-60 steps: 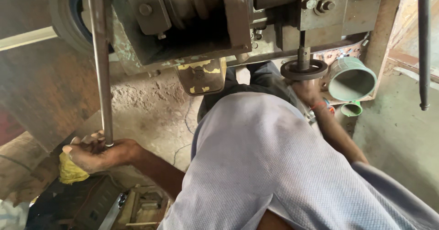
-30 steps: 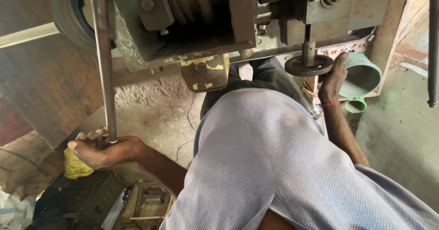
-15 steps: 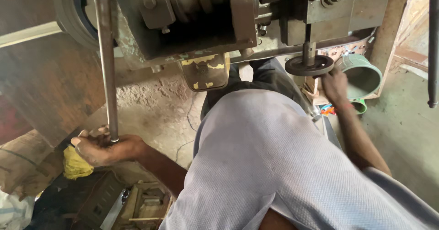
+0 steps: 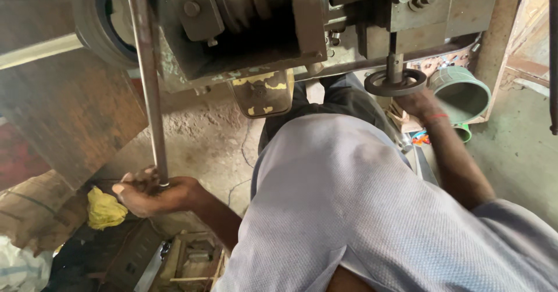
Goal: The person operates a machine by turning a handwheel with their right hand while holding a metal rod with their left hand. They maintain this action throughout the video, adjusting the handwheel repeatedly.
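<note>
Machine body (image 4: 261, 30) – big grey-green metal housing w/ pulley grooves, directly above both grips, filling top of view. Worn yellow-painted plate (image 4: 260, 93) hangs from its underside, between the two hands.

Wooden panel (image 4: 70, 117) – brown, slanted, up and to the outer side of the left grip.

Long metal rod (image 4: 148, 83) – runs from top of frame down past the housing, near upright w/ slight tilt; lower end sits inside the left grip.

Green bucket (image 4: 462, 91) – open mouth tilted toward the camera, just beyond the right grip.

Handwheel (image 4: 395, 83) – small dark ring on a vertical shaft under the machine; right grip right below it.

Left hand (image 4: 151, 194) – fingers curled tight round the rod's lower end, clamped.

Yellow cloth (image 4: 106, 209) – crumpled, just beside left hand, outer side.

Right hand (image 4: 415, 101) – at the wheel's underside, touching; fingers hidden – can't tell if closed on it.
</note>
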